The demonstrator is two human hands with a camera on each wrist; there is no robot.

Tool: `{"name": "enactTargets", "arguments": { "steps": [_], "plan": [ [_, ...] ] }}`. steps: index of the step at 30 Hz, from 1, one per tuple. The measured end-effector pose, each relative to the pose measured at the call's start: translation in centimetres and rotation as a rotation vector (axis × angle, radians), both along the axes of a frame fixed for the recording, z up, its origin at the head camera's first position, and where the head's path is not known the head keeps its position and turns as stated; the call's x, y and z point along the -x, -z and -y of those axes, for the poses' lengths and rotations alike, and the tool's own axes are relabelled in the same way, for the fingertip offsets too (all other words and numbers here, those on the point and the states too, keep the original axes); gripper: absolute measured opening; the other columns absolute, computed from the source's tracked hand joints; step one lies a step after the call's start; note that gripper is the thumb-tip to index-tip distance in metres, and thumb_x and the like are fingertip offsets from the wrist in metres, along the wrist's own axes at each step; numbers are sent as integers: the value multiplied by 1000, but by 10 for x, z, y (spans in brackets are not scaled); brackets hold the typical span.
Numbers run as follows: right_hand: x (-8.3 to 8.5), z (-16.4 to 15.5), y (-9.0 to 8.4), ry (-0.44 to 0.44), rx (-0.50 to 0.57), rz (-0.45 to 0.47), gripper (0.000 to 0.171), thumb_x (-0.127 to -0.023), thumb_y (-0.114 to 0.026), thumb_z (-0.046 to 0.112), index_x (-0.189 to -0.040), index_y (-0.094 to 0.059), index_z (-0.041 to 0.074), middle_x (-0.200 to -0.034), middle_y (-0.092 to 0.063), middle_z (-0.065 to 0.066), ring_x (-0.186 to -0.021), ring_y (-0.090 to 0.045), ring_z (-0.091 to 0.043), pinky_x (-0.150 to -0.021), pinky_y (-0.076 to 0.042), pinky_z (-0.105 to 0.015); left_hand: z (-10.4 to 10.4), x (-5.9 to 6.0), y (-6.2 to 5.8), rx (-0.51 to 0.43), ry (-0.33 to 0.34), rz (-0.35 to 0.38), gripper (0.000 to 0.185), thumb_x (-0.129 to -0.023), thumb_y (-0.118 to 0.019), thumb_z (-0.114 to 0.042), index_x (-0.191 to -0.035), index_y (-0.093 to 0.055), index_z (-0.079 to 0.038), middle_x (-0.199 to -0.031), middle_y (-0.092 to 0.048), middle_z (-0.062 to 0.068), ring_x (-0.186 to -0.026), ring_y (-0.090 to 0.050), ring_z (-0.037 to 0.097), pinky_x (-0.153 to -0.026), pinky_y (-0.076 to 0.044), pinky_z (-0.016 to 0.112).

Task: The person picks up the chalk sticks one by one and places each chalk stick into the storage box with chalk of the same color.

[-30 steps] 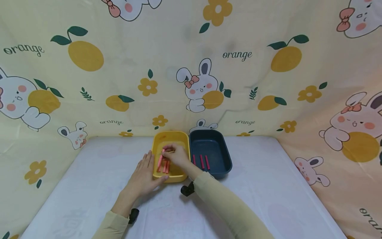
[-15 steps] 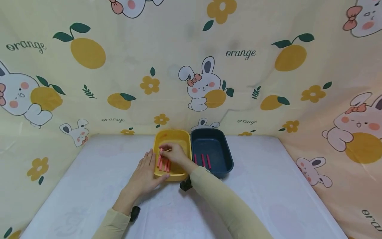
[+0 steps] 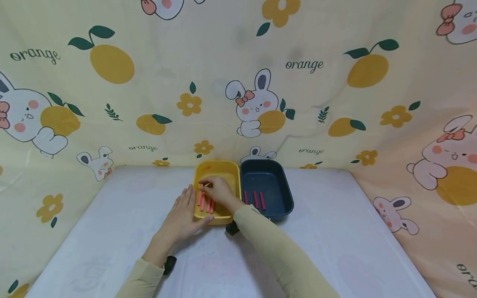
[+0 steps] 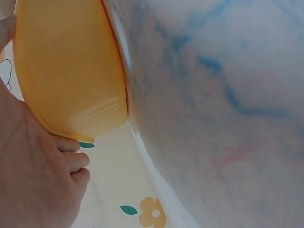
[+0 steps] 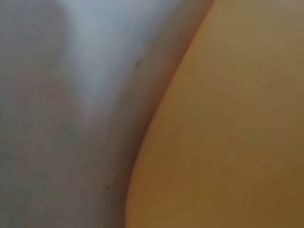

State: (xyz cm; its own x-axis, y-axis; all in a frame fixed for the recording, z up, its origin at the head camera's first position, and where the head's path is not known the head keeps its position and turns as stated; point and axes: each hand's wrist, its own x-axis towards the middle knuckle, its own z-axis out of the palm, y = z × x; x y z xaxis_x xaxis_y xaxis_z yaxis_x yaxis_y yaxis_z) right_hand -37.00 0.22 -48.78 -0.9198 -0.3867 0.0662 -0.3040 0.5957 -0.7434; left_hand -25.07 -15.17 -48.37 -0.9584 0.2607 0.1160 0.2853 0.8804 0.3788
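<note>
I judge I'm mid-pick: my right hand (image 3: 220,193) pinches 1 pink stick (image 3: 201,195) inside the yellow tray (image 3: 218,168), left hand (image 3: 183,215) flat against it, fingers relaxed. Next needs a clean lift.

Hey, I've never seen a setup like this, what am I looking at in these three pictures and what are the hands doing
No machine here: a person works with two bare hands and wears three cameras. The wide picture comes from the head camera, looking down at a white table walled by rabbit-and-orange cloth. The two close, blurry pictures come from cameras strapped to each wrist.

On the table stand a yellow tray and a dark blue tray, side by side. Pink sticks lie in the yellow one; three darker red sticks lie in the blue one.

The left hand rests flat against the yellow tray's side; the left wrist view shows that tray wall close up. The right hand reaches into the yellow tray, fingers curled at the pink sticks; whether it grips one is unclear.
</note>
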Motion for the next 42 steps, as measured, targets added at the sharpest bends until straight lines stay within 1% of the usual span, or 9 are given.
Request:
{"name": "enactTargets", "arguments": {
  "steps": [3,9,17,25,29,35,39,42],
  "plan": [
    [1,-1,-1,-13,-41,-21,25,-102,-68,17,-126,-75,14,-119,-74,0,-102,-67,-13,-94,-57,-26,-1,0,-1,1,5,-3,117,-93,-53,-76,-161,-14,10,-171,-7,27,-158,-11,45,-127,-17,58],
    [0,-1,-2,-40,-103,-9,24,-103,-67,18,-126,-74,14,-118,-74,1,-100,-66,-11,-94,-57,-25,-3,-1,-3,0,11,-1,117,-93,-53,-77,-161,-15,10,-171,-7,27,-158,-11,44,-127,-17,57],
    [0,-2,0,-82,-169,-5,23,-103,-67,22,-124,-74,15,-114,-75,2,-97,-65,-9,-94,-55,-26,-5,-1,-2,1,19,-11,115,-94,-54,-75,-161,-16,10,-171,-6,27,-158,-11,45,-127,-18,58],
    [0,-3,3,-81,-223,-23,23,-103,-68,23,-123,-74,16,-111,-74,5,-96,-63,-8,-98,-53,-27,-7,-1,-2,2,13,5,116,-94,-55,-75,-162,-14,10,-172,-5,26,-159,-10,43,-128,-16,56],
    [0,-3,4,-78,-219,-24,23,-102,-69,23,-124,-73,15,-111,-73,4,-96,-63,-9,-98,-53,-28,-8,-1,-3,5,18,3,116,-94,-54,-75,-161,-14,11,-171,-5,27,-158,-10,44,-128,-17,57],
    [-1,-4,2,-67,-159,6,25,-102,-70,21,-126,-72,13,-116,-74,2,-99,-66,-9,-96,-56,-27,-7,0,-3,14,14,17,117,-93,-52,-77,-162,-13,10,-172,-4,26,-159,-9,43,-128,-16,56],
    [-3,-5,-5,-68,-131,28,29,-102,-70,24,-128,-70,13,-121,-73,1,-100,-67,-10,-91,-57,-24,-4,1,-1,18,11,22,117,-93,-51,-77,-162,-12,9,-171,-3,26,-158,-8,43,-128,-15,57],
    [-7,-6,-14,-80,-109,8,31,-102,-69,26,-131,-69,13,-125,-71,1,-103,-66,-12,-91,-57,-24,0,2,-1,32,8,23,118,-93,-51,-79,-162,-12,9,-171,-4,26,-158,-8,44,-128,-14,57]
  ]
}}
